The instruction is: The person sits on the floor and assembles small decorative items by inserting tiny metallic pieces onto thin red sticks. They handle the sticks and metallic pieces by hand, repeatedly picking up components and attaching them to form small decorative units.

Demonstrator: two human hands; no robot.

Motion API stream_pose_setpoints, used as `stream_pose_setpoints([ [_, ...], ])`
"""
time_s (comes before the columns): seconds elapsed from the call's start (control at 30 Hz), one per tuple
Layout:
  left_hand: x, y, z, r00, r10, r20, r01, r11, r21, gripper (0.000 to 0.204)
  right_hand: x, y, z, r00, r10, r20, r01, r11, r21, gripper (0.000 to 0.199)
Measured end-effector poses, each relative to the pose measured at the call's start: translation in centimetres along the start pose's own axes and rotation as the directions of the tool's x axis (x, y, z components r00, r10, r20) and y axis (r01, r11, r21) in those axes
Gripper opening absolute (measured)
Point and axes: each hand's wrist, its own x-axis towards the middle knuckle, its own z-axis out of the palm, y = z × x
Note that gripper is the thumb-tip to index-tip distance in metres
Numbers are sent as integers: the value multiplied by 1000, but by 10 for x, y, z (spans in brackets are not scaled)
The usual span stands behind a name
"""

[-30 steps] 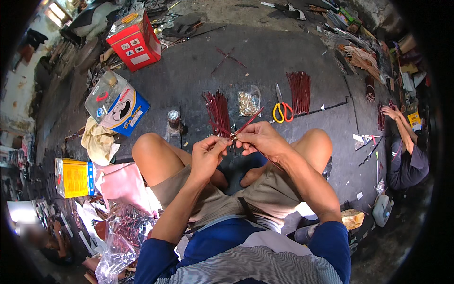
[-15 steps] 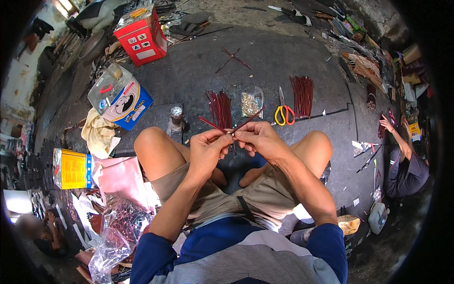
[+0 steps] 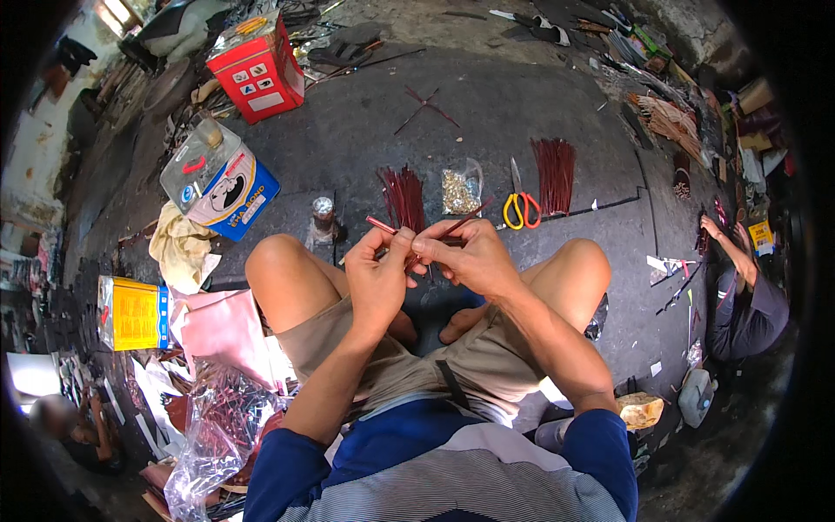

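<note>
Above the floor between my knees, my left hand and my right hand meet with fingers pinched. Two thin dark red strips stick out beyond them, a left strip and a right strip. Their meeting point is hidden under my thumbs and fingertips. Just beyond lies a bundle of dark red strips. Beside it is a clear bag of small shiny metal pieces. Scissors with yellow and red handles lie next to a second strip bundle. Farther off rests a crossed pair of strips.
Left stand a small metal-topped post, a blue and white can, a red box and a yellow tin. Beside my left leg are pink sheets and clear plastic. Another person sits far right.
My fingertips have closed further over the middle of the strips, and less of both strips shows. The right-hand person's raised hand has come down onto a dark red bundle.
</note>
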Motion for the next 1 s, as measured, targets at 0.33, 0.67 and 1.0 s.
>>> stream_pose_setpoints([
  [0.33,8,-8,7,990,77,-115,-80,997,-20,27,12,7,6,999,-8,-37,14,988,153,25],
  [0.67,17,-20,10,983,86,-160,-98,993,-72,32,18,13,4,992,78,-103,-55,976,209,23],
  [1.0,32,-11,-3,999,-32,21,33,996,-84,26,14,12,-7,998,66,-16,-56,932,357,27],
])
